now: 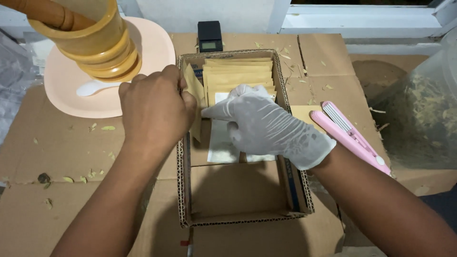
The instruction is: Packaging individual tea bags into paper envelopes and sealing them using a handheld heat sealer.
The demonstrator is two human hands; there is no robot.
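Left hand [154,107]: bare, fingers pinching together on a brown sachet [194,90] at the box's [247,218] left wall.
Right hand [264,124]: gloved, fingers spread loosely, fingertips touching that sachet, palm hovering over white sachets [220,145] on the box floor.
Stack [238,71]: brown sachets filling the box's far end.
Doing it well: probably keeping the pinch light and the sachet upright, edges in line with the stack.

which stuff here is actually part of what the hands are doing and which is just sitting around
In use:
- left hand, bare, at a brown paper pouch
- right hand, in a white glove, over the white pouches
- cardboard box holding the pouch stack

Lying about:
- wooden mortar on a pink plate
- white spoon
- small black scale
- pink sealer
- bag of dried leaves
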